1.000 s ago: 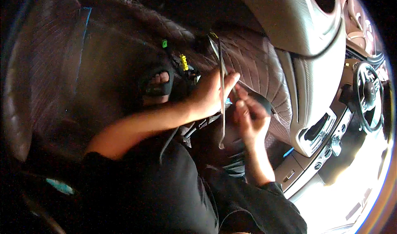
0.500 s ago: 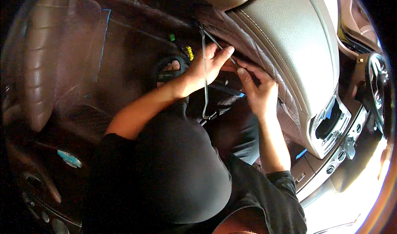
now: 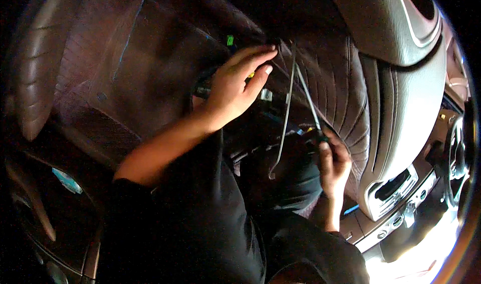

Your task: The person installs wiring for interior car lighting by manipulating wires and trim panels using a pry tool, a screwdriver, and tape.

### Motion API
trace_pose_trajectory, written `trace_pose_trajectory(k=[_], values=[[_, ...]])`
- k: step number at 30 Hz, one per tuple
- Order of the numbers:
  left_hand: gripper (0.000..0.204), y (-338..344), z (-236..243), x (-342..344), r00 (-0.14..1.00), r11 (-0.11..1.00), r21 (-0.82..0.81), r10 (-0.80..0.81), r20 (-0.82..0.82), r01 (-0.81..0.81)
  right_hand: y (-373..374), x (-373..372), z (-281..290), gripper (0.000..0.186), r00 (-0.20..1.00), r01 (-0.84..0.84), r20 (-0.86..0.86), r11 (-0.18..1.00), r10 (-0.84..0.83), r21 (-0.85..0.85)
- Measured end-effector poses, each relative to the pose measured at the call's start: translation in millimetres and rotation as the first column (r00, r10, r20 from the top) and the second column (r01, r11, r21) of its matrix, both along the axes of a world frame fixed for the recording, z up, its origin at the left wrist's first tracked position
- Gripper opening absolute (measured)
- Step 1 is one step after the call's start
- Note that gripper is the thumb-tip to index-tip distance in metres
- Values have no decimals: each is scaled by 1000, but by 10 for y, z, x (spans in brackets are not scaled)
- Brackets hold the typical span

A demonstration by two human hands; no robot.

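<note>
Since the earlier frame the left hand (image 3: 234, 86) has moved left of the thin metal rod (image 3: 286, 111), and the right hand (image 3: 333, 164) has dropped lower, its sleeve now bent near the centre console.

Left hand: fingers spread and extended, palm laid over a dark opening under the dashboard, fingertips reaching the upper edge of the quilted brown panel (image 3: 330, 83); it grips nothing that can be seen. Right hand: closed around the lower end of a slim grey tool (image 3: 306, 96), whose shaft slants up and left to meet the rod's top near the panel edge. The rod hangs nearly straight down between the two hands, its lower tip hooked; whether it is fixed at the top cannot be told in the dim light.

Edges and room: the grey padded dashboard (image 3: 401, 38) curves over the upper right, the quilted panel closes the right side, and the quilted floor mat (image 3: 110, 78) lies at left; the hands work in the narrow dark gap between.

Markings: a small green tag (image 3: 230, 40) sits just above the left fingers; a small pale square connector (image 3: 266, 94) lies just right of the left thumb; a pale blue oval sticker (image 3: 66, 180) sits at lower left.
</note>
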State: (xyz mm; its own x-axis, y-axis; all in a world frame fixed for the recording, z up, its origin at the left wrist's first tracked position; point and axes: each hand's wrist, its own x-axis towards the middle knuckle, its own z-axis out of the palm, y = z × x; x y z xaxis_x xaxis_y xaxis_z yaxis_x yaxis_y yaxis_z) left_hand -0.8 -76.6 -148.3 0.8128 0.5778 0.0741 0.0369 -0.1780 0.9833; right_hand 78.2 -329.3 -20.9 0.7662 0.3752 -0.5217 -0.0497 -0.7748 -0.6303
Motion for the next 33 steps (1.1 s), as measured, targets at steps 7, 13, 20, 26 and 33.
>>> trace_pose_trajectory(k=[7,13,20,26,33], values=[[30,-153,-310,18,999,871,-491,-29,-34,9,474,-531,-243,43,999,-2,-47,975,13,224],[35,-52,-224,113,990,485,-870,52,129,88,548,-750,-315,43,943,308,-227,900,-245,310],[36,-32,-208,94,986,342,-930,50,159,132,629,-853,-254,42,872,463,-313,842,-377,276],[34,-40,-247,101,979,179,-970,90,184,166,743,-917,-250,41,881,468,-205,848,-426,249],[30,-25,-238,112,985,255,-958,76,158,134,922,-927,-192,39,821,566,-235,796,-520,215]])
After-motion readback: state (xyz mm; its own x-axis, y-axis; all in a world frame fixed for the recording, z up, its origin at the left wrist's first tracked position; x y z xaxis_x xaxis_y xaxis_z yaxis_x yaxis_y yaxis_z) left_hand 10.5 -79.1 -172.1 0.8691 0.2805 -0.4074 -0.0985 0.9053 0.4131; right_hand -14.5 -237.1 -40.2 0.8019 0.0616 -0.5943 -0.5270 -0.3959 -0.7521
